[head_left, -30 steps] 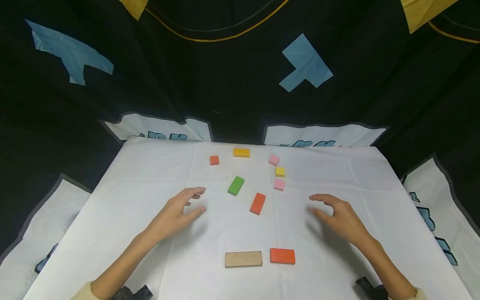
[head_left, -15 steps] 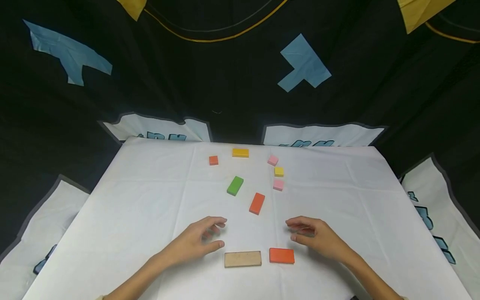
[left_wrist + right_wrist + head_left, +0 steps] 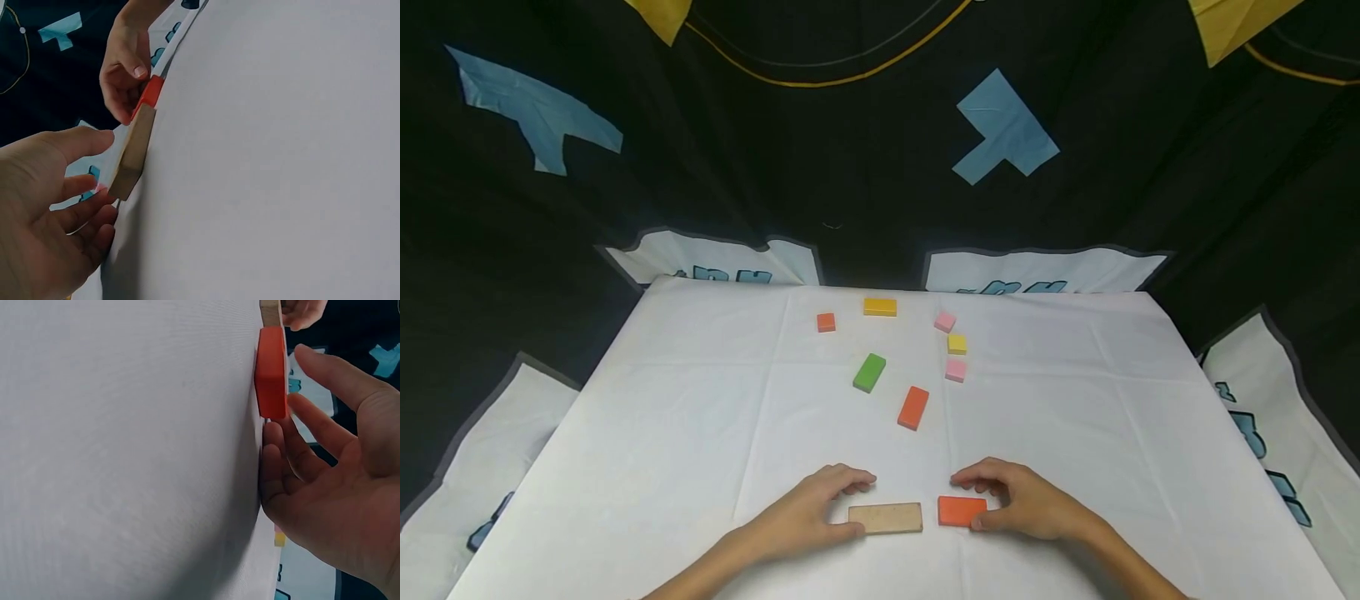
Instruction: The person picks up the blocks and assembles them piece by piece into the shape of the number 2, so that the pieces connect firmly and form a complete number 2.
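A tan wooden block [image 3: 885, 518] lies flat near the front of the table. My left hand [image 3: 808, 510] is at its left end, the thumb by the near edge and the fingers past the far edge. In the left wrist view a gap shows between thumb and block. To the right lies a red block [image 3: 961, 511]. Around its right end is my right hand [image 3: 1026, 500], its thumb overlapping the near corner in the head view. The right wrist view shows that thumb apart from the red block [image 3: 270, 372], with the fingers beside its end.
Farther back on the white table [image 3: 685, 400] lie a second red block [image 3: 913, 407], a green block [image 3: 869, 372] and a yellow-orange block [image 3: 880, 307]. Small cubes are there too: orange [image 3: 826, 322], yellow [image 3: 957, 344] and two pink, one nearer [image 3: 956, 370]. A dark curtain [image 3: 880, 167] hangs behind.
Both hands have come inward and toward the front edge, from out over the table to the ends of the tan and red blocks. The blocks have stayed in place.
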Demonstrator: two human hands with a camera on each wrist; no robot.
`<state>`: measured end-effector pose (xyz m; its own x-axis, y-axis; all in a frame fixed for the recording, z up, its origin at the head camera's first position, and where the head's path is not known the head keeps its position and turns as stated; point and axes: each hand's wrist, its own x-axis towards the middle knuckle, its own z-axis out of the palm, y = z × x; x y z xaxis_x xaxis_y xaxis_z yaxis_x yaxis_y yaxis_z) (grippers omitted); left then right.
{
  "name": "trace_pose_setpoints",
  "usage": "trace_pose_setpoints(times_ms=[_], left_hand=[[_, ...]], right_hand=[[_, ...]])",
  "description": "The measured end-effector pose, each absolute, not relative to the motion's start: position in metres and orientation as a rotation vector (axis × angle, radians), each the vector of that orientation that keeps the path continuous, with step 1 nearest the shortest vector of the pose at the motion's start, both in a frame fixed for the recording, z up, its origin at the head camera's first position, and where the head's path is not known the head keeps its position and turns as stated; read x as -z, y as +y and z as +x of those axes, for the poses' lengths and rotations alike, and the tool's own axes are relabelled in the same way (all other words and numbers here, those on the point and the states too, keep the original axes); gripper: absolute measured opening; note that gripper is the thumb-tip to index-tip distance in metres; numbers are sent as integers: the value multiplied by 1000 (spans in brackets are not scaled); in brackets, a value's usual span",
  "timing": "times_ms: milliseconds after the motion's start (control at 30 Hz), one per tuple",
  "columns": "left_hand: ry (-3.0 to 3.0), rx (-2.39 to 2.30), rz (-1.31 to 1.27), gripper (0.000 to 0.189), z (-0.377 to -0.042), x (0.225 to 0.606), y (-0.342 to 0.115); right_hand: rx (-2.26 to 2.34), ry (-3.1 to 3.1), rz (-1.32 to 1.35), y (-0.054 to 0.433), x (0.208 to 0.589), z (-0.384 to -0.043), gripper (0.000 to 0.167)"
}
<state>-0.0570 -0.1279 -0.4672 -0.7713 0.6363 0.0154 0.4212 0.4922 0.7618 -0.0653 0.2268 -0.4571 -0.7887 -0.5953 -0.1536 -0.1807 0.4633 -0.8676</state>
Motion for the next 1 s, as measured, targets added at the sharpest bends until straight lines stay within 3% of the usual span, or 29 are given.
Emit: trace_pose_setpoints(times_ms=[1000], left_hand=[[2462,-1057,951,31,-59,468,-112]], right_hand=[[1189,2275,-726,224,458,-69,37]])
